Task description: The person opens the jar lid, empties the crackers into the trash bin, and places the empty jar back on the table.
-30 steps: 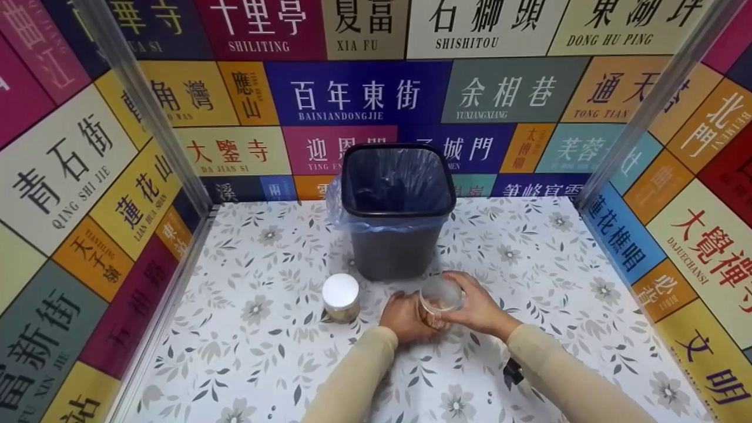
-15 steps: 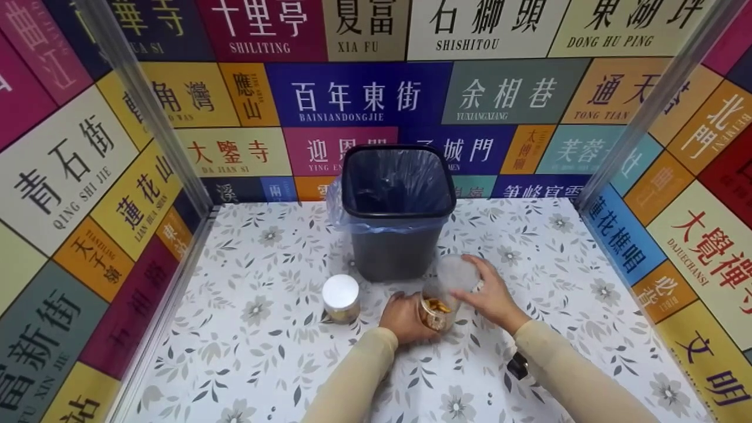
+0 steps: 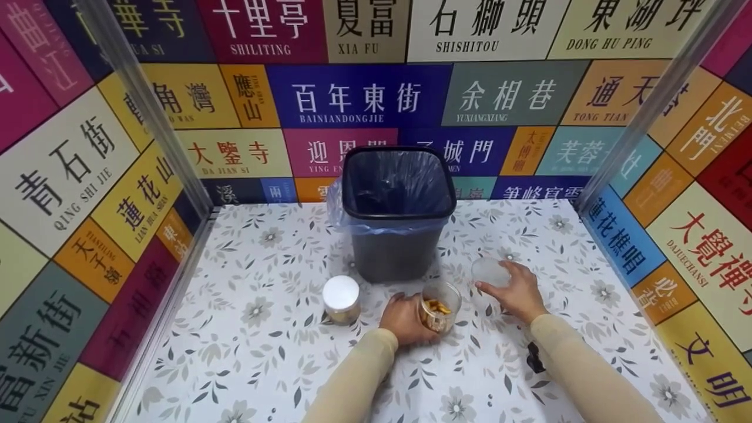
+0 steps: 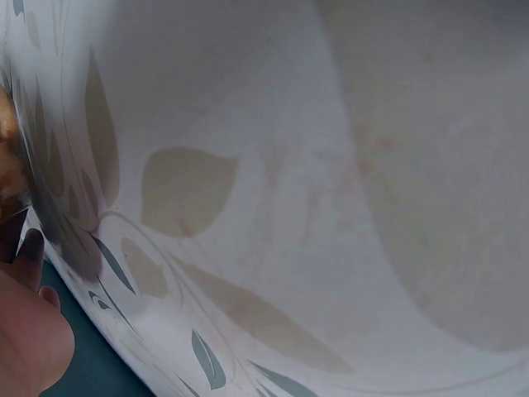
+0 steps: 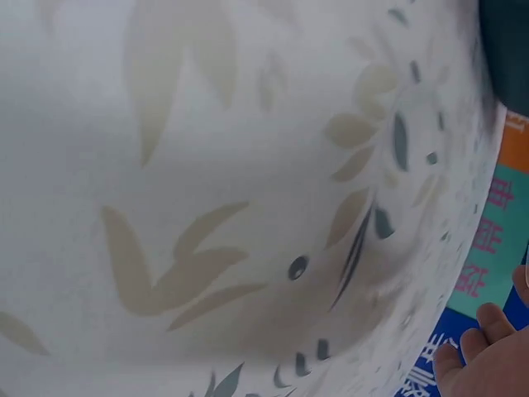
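My left hand [image 3: 405,319] grips the side of a clear jar [image 3: 449,299], which stands uncovered on the table with yellow-brown pieces inside. To its right, my right hand [image 3: 517,289] holds a round translucent lid [image 3: 489,273] by the edge, above the table and apart from the jar. A second jar [image 3: 342,299] with a white lid stands left of my left hand. In the left wrist view only part of the left hand [image 4: 33,331] shows, beside a sliver of the jar's contents. Fingers of the right hand [image 5: 488,356] appear at the right wrist view's corner.
A dark bin [image 3: 396,249] lined with a bluish plastic bag [image 3: 335,202] stands behind the jars. The table [image 3: 258,364] has a white floral cover. Colourful printed walls [image 3: 358,94] close off the back and both sides.
My right hand has lifted the lid off the jar and moved it away to the right. The jar's contents now show from above. My left hand stays around the jar.
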Demonstrator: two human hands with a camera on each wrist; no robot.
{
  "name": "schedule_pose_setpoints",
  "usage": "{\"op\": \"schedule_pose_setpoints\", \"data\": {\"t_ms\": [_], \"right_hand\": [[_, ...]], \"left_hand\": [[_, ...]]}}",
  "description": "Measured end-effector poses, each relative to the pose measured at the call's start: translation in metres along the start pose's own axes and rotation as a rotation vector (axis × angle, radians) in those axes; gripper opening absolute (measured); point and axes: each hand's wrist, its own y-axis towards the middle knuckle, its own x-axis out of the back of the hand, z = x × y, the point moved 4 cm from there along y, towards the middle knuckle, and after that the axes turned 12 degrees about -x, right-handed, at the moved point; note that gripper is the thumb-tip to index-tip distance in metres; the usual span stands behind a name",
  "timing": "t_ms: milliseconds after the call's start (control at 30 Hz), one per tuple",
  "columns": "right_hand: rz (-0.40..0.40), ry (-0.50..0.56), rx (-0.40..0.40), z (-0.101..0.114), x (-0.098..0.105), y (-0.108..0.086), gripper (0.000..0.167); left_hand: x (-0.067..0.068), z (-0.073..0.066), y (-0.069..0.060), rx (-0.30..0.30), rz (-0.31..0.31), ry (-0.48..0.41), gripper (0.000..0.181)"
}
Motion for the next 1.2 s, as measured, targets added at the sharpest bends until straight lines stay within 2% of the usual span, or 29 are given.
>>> {"op": "schedule_pose_setpoints", "data": {"t_ms": [133,267,600,933,1200], "right_hand": [[0.007,-0.034,-0.004,-0.006,-0.003,0.000,0.102],[-0.012,-0.060,0.035,-0.006,-0.006,-0.001,0.099],[-0.045,-0.154,0.075,-0.013,-0.015,0.000,0.102],[0.016,-0.313,0.084,-0.025,-0.026,-0.007,0.107],[0.033,-0.312,0.095,-0.029,-0.028,-0.009,0.103]], "left_hand": [[0.000,0.000,0.000,-0.007,0.006,0.004,0.080],[0.001,0.000,-0.001,-0.014,0.008,0.011,0.078],[-0.002,0.002,-0.002,-0.026,-0.022,0.018,0.076],[-0.004,0.004,-0.001,-0.029,-0.035,0.000,0.077],[-0.001,0.002,-0.001,-0.016,-0.016,-0.004,0.077]]}}
